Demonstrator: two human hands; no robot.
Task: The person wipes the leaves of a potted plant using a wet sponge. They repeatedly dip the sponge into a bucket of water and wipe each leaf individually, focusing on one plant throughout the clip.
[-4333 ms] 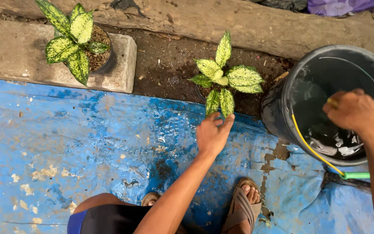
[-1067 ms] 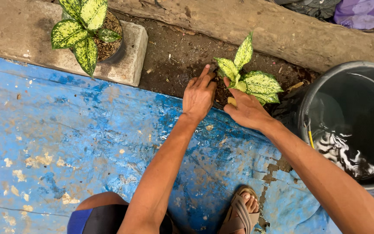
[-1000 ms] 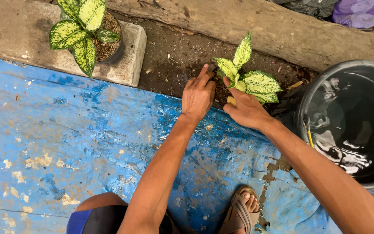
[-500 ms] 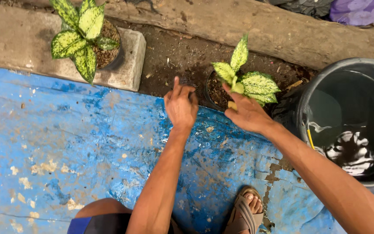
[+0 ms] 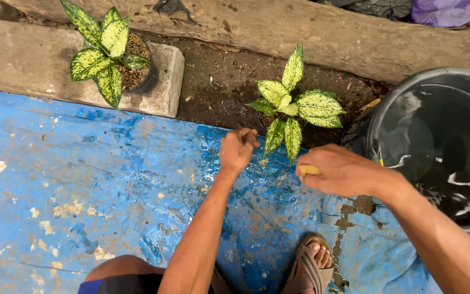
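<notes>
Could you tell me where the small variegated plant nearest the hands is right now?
In the head view, the small variegated plant stands in dark soil right of centre, between the left hand and the black bucket.

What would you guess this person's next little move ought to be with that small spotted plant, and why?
Probably bringing both hands back to the base of the small spotted plant to firm the soil. The left hand, loosely curled, and the right hand, with a small yellow thing at its fingers, hover just short of it, over the blue floor. The dark soil around it looks loose and wet.
</notes>
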